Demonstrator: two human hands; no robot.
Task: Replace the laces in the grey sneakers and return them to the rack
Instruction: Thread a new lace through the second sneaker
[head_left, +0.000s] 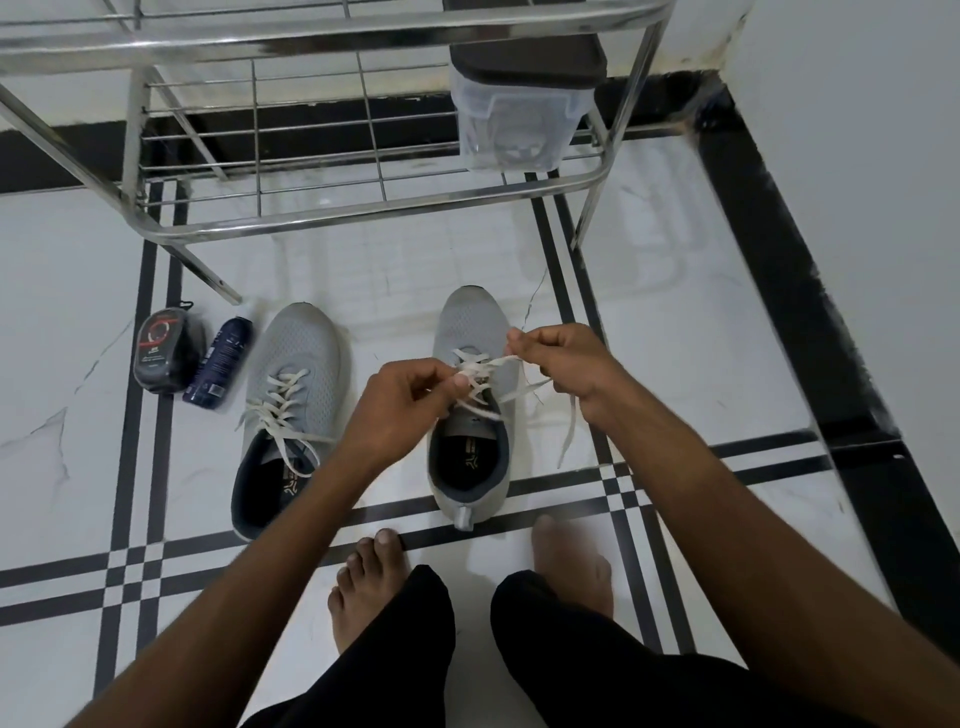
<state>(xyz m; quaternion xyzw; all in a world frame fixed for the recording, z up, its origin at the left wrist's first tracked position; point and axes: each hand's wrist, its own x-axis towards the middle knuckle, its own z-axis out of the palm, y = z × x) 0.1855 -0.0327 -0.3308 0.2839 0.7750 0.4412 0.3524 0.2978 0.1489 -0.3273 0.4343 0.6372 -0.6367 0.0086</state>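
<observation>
Here, your two grey sneakers stood side by side on the white tiled floor (675, 364) in front of the steel rack (332, 208), both of pale grey knit mesh with dark linings and off-white flat laces. The right sneaker (470, 415) lay between your hands with its long axis running straight away from you, toe toward the rack and heel tab near your bare feet; the left sneaker (291, 410) pointed the same way, its toe leaning slightly to the right. Your left hand (400, 405) had its fingers curled, pinching the lace (475, 371) over the eyelets, while your right hand (561, 364) pinched a strand pulled out to the right (a loose end dangled below your wrist). A small light emblem showed on each insole, too blurred to read. The labels on the dark spray bottle (218, 364) and the round black tin (163, 351) beside the left sneaker were likewise unreadable.
</observation>
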